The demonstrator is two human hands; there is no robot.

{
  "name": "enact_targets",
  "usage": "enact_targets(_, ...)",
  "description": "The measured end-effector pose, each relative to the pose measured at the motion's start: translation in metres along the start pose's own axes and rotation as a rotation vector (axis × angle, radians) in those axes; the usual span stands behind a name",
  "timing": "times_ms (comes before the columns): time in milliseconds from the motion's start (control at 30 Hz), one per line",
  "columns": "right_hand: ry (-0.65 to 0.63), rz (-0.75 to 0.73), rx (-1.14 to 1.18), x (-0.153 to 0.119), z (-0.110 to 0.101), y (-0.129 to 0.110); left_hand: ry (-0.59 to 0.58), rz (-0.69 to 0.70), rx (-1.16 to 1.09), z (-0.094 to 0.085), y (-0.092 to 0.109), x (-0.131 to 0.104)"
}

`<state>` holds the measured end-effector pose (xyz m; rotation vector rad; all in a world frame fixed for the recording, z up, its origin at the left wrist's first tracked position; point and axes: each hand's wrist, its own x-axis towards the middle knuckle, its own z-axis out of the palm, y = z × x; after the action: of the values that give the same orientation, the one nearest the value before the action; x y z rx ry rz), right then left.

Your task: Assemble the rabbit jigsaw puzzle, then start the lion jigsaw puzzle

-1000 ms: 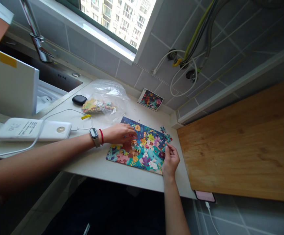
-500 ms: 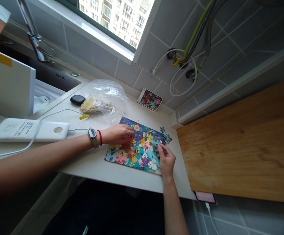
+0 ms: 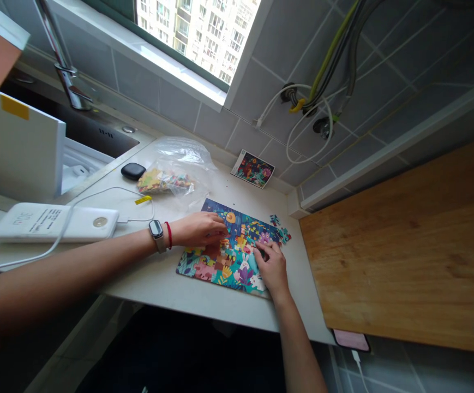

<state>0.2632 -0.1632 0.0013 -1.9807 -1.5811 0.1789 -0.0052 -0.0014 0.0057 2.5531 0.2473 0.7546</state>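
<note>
Your left hand rests flat, fingers together, on the jigsaw puzzle on the tabletop, while your right hand fingers pinch together on its surface, loose pieces just beside.

both hands on puzzle, piece perhaps pinched

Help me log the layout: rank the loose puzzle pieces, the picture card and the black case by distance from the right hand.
From the right hand:
1. Loose puzzle pieces, just beyond, by the puzzle's right corner.
2. Picture card, against the back wall.
3. Black case, far left, near the sink.
</note>
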Motion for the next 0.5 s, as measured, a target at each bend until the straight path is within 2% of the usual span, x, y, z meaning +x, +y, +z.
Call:
enact_targets(100,-0.006,-0.066,-0.084,0.008,-0.003,-0.001,-0.066,0.023,0.016,-0.002,0.001,0.001)
enact_targets(300,-0.084,-0.318,-0.202,0.029,-0.007,0.009,-0.094,0.015,0.021,-0.003,0.002,0.002)
enact_targets(500,-0.106,-0.376,-0.189,0.040,-0.006,0.019,-0.095,0.010,-0.005,-0.003,0.004,0.002)
